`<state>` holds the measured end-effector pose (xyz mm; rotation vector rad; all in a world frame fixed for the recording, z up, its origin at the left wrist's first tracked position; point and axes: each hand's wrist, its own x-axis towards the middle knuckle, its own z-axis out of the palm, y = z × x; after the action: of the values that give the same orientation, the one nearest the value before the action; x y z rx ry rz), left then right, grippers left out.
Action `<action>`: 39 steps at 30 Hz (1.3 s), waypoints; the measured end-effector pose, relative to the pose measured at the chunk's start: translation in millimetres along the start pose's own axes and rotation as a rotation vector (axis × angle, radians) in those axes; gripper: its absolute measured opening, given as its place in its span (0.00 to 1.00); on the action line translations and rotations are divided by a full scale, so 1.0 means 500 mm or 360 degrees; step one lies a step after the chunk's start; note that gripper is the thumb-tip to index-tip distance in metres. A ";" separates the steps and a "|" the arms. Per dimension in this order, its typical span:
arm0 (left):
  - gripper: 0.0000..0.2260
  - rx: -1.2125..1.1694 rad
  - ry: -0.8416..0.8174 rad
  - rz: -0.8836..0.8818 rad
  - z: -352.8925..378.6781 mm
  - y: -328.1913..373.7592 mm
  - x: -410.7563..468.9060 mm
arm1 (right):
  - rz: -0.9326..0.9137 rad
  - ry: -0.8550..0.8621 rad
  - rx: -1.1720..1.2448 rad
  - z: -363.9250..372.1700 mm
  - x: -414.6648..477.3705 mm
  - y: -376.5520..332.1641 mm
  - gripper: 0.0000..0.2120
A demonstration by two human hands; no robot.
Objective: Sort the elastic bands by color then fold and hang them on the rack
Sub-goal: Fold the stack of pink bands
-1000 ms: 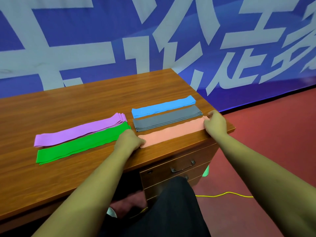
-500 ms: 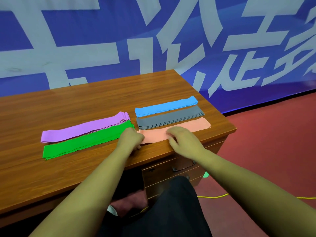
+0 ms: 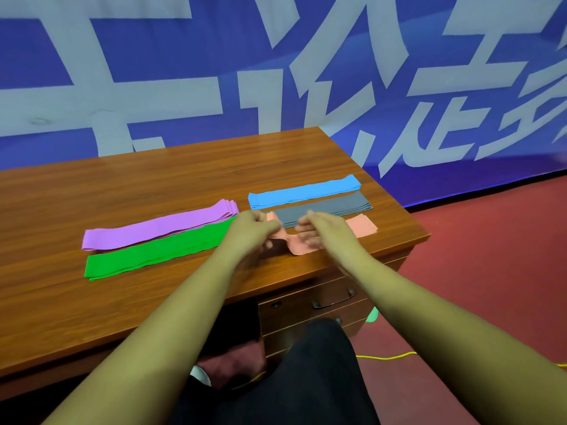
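So the sorting part looks done to me: five colour piles are sitting on the wooden desk (image 3: 153,185). Purple bands (image 3: 159,228) and green bands (image 3: 153,256) are lying on the left. Blue bands (image 3: 303,191), grey bands (image 3: 331,208) and pink bands (image 3: 363,227) are lying on the right, with pink nearest the front edge.

My read is that the fold is starting on the pink ones. The left hand (image 3: 251,231) is curling its fingers round the left end of the pink pile and holding it up off the desk, so the middle is bunching into a hump. The right hand (image 3: 325,231) is hovering over that hump with its fingers loosely bent. It's too blurry to tell whether it's actually gripping or just touching. The right end of the pile is lying flat, just beside the grey pile.

If I were doing this, I'd be pinning the middle with the right hand and carrying the lifted end straight over to the far-right end. I'd be keeping the long edges lined up so the layers aren't fanning out. It's stretchy, slippery stuff, so no pulling. I'd also be watching the grey pile, since it's close enough to get dragged.

The rack isn't showing anywhere in view.

Writing-wise, the blue banner (image 3: 306,72) behind the desk is showing huge white characters, but they're cropped too much for me to read. I'm not seeing any labels or brands on the bands.
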<state>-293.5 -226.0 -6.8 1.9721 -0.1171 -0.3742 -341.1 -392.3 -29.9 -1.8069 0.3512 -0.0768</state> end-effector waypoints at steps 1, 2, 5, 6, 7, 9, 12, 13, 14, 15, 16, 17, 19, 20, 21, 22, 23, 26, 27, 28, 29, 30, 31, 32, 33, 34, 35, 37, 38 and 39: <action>0.07 -0.0052 -0.0036 0.0027 0.010 0.008 0.000 | 0.0150 -0.0042 0.0268 -0.004 0.005 -0.011 0.19; 0.07 -0.0100 -0.0076 0.0048 0.020 0.016 0.001 | 0.0245 -0.0100 0.0444 -0.010 0.009 -0.019 0.20; 0.06 -0.0173 -0.0166 0.0088 0.047 0.027 0.011 | 0.0376 -0.0229 0.0637 -0.026 0.019 -0.024 0.24; 0.06 -0.0177 -0.0178 0.0089 0.053 0.028 0.016 | 0.0383 -0.0220 0.0645 -0.030 0.022 -0.023 0.24; 0.07 -0.0176 -0.0190 0.0089 0.058 0.028 0.021 | 0.0371 -0.0192 0.0643 -0.035 0.026 -0.021 0.22; 0.09 -0.0174 -0.0209 0.0072 0.068 0.031 0.029 | 0.0346 -0.0155 0.0646 -0.044 0.030 -0.014 0.19; 0.10 -0.0302 -0.0134 0.0094 0.081 0.027 0.035 | 0.0392 -0.0109 0.0613 -0.059 0.035 -0.002 0.15; 0.09 -0.0359 -0.0067 0.0166 0.086 0.021 0.038 | 0.0404 -0.0072 0.0602 -0.066 0.037 -0.002 0.13; 0.08 -0.0385 0.0016 0.0267 0.091 0.013 0.039 | 0.0411 -0.0036 0.0605 -0.074 0.039 -0.004 0.12; 0.11 -0.0352 0.0080 0.0366 0.096 0.004 0.041 | 0.0406 -0.0001 0.0614 -0.084 0.041 -0.007 0.11; 0.15 -0.0221 0.0098 0.0454 0.102 -0.007 0.043 | 0.0391 0.0028 0.0627 -0.096 0.043 -0.010 0.11; 0.21 -0.0003 0.0080 0.0537 0.110 -0.017 0.045 | 0.0371 0.0058 0.0634 -0.107 0.046 -0.012 0.11; 0.32 0.0399 0.0009 0.0692 0.129 -0.032 0.048 | 0.0350 0.0100 0.0649 -0.127 0.050 -0.015 0.11; 0.35 0.0481 -0.0024 0.0730 0.139 -0.036 0.050 | 0.0352 0.0111 0.0663 -0.135 0.052 -0.015 0.12; 0.37 0.0491 -0.0055 0.0729 0.149 -0.038 0.052 | 0.0359 0.0115 0.0685 -0.141 0.054 -0.015 0.12; 0.38 0.0475 -0.0078 0.0706 0.157 -0.038 0.054 | 0.0372 0.0112 0.0717 -0.147 0.055 -0.014 0.13; 0.37 0.0465 -0.0097 0.0676 0.166 -0.039 0.057 | 0.0383 0.0105 0.0749 -0.153 0.057 -0.012 0.13; 0.32 0.0454 -0.0095 0.0650 0.186 -0.041 0.064 | 0.0405 0.0083 0.0835 -0.171 0.062 -0.008 0.13; 0.30 0.0443 -0.0091 0.0646 0.192 -0.042 0.066 | 0.0414 0.0089 0.0871 -0.177 0.065 -0.007 0.13; 0.30 0.0456 -0.0091 0.0639 0.198 -0.042 0.068 | 0.0426 0.0099 0.0910 -0.182 0.067 -0.005 0.14; 0.29 0.0498 -0.0091 0.0622 0.202 -0.043 0.069 | 0.0439 0.0114 0.0941 -0.186 0.069 -0.002 0.14; 0.29 0.0542 -0.0083 0.0615 0.206 -0.045 0.070 | 0.0450 0.0132 0.0962 -0.191 0.071 0.000 0.14; 0.29 0.0569 -0.0084 0.0610 0.208 -0.048 0.073 | 0.0457 0.0151 0.0969 -0.196 0.073 0.003 0.13; 0.28 0.0575 -0.0094 0.0609 0.209 -0.052 0.076 | 0.0457 0.0169 0.0961 -0.202 0.074 0.005 0.12; 0.28 0.0574 -0.0110 0.0602 0.209 -0.053 0.077 | 0.0453 0.0188 0.0932 -0.207 0.076 0.009 0.12; 0.27 0.0573 -0.0112 0.0608 0.206 -0.055 0.078 | 0.0450 0.0208 0.0873 -0.212 0.077 0.011 0.11; 0.26 0.0576 -0.0103 0.0615 0.201 -0.056 0.080 | 0.0454 0.0235 0.0785 -0.216 0.079 0.014 0.10; 0.24 0.0596 -0.0080 0.0657 0.186 -0.057 0.083 | 0.0487 0.0328 0.0514 -0.219 0.084 0.019 0.10; 0.24 0.0616 -0.0085 0.0697 0.179 -0.057 0.084 | 0.0500 0.0371 0.0350 -0.219 0.085 0.022 0.09; 0.23 0.0643 -0.0102 0.0738 0.172 -0.057 0.084 | 0.0501 0.0398 0.0177 -0.216 0.086 0.026 0.07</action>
<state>-283.2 -299.3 -73.6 2.2449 -0.7253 -0.1116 -328.2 -508.2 -19.1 -1.6154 0.7900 -0.0993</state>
